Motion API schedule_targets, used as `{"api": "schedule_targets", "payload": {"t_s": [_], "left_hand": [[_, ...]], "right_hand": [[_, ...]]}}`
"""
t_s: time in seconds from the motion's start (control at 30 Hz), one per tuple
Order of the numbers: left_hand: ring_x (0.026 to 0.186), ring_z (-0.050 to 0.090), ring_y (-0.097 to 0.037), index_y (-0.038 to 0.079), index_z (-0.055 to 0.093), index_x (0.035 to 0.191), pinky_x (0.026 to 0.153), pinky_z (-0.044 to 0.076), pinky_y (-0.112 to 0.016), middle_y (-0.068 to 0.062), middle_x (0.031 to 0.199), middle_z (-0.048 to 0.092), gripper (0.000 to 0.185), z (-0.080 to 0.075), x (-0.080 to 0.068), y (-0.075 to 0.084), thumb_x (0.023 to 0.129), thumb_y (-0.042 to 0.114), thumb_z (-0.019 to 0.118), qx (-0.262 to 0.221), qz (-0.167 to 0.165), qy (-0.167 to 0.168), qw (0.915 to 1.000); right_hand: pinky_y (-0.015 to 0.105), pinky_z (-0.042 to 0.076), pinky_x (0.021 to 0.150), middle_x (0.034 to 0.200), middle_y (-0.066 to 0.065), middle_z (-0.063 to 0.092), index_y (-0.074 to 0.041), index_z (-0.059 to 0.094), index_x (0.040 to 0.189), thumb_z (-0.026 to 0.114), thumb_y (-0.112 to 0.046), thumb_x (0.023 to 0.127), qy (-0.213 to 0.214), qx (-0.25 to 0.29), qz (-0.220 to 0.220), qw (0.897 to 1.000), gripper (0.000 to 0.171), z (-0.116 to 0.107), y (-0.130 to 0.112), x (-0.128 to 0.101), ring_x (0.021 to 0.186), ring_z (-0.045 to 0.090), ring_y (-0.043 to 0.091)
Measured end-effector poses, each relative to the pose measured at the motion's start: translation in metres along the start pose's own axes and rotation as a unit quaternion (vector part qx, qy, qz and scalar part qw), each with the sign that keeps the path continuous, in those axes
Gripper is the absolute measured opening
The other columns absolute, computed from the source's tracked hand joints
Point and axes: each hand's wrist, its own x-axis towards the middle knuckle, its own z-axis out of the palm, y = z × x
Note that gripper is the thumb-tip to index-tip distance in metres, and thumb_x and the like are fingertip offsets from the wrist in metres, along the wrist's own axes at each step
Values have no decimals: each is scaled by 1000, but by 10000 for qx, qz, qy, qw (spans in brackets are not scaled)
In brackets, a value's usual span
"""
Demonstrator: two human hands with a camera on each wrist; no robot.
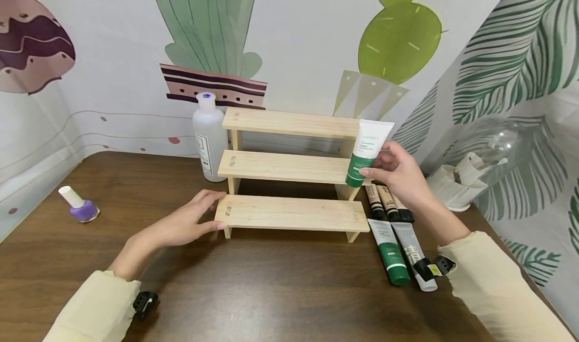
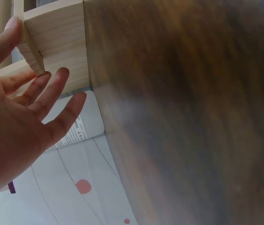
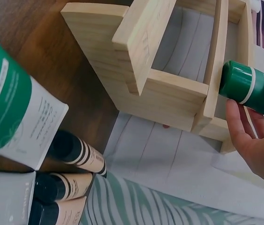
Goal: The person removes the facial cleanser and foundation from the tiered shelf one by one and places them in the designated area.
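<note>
A three-step wooden display rack [image 1: 294, 212] stands on the brown table. My left hand [image 1: 187, 221] holds the left end of its lowest board between thumb and forefinger; the other fingers [image 2: 52, 93] spread loosely beside it. At the rack's right side, my right hand [image 1: 400, 176] grips a green-and-white squeeze tube [image 1: 368, 148], its cap down and its white end up, leaning slightly. The green cap [image 3: 237, 79] is at the right end of the middle board [image 3: 216, 65]; whether it touches the wood, I cannot tell.
Right of the rack lie another green-and-white tube [image 1: 390, 254], a grey tube [image 1: 413, 254] and several small beige tubes with black caps [image 1: 374, 201]. A white bottle [image 1: 210, 136] stands behind left, purple nail polish [image 1: 83, 209] far left. A clear-domed holder [image 1: 461, 181] sits at the right.
</note>
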Motion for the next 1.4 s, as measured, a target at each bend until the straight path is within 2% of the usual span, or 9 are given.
{"api": "schedule_targets", "payload": {"t_s": [0.1, 0.3, 0.53, 0.8, 0.97, 1.17, 1.4], "left_hand": [[105, 49, -30, -4, 37, 132, 86, 41, -46, -16, 124, 39, 59, 0, 0, 0, 86, 24, 64, -17, -3, 1, 10000], [105, 49, -31, -4, 36, 132, 87, 41, -46, -16, 125, 39, 61, 0, -1, 0, 87, 26, 63, -56, -26, -24, 10000], [105, 48, -30, -5, 36, 132, 87, 41, -46, -16, 124, 39, 61, 0, 0, 0, 87, 28, 62, -53, -8, -27, 10000], [106, 48, -31, -5, 36, 132, 87, 40, -46, -17, 124, 39, 61, 0, 0, 0, 87, 26, 62, -65, -16, -22, 10000], [105, 49, -31, -6, 36, 132, 87, 40, -46, -17, 123, 40, 61, 0, 0, 0, 87, 25, 63, -84, 21, -6, 10000], [105, 48, -31, -5, 36, 132, 87, 40, -46, -17, 122, 40, 60, 1, 0, -1, 87, 24, 63, -103, 31, -4, 9999], [106, 49, -32, -4, 36, 133, 88, 41, -46, -16, 124, 39, 61, 1, 0, -2, 87, 25, 63, -121, 12, -14, 9999]], "right_hand": [[23, 49, 72, 92, -8, 65, -14, 48, 112, 70, -6, 80, 2, -35, 27, 10000, 40, -5, 0, -2, 84, 61, 11], [23, 51, 68, 89, -10, 65, -16, 46, 108, 68, -1, 80, -34, 247, 74, 9997, 39, -15, 1, -7, 80, 60, 9], [25, 52, 62, 82, -5, 66, -15, 46, 108, 66, 4, 80, -187, 546, 171, 9982, 40, -26, 7, -14, 68, 61, 13], [30, 53, 62, 82, -4, 65, -14, 43, 109, 65, 2, 82, -490, 142, 457, 9977, 38, -40, 18, -24, 65, 63, 19], [34, 54, 65, 86, 1, 64, -4, 42, 111, 63, 7, 81, -851, 130, 545, 9948, 38, -51, 27, -32, 74, 64, 15], [39, 54, 65, 88, 11, 62, 2, 36, 112, 62, 7, 81, -1267, 155, 940, 9874, 40, -66, 40, -41, 76, 64, 20], [41, 53, 64, 89, 15, 58, 5, 33, 114, 64, 2, 81, -1458, 69, 1535, 9773, 45, -83, 55, -56, 75, 62, 23]]}}
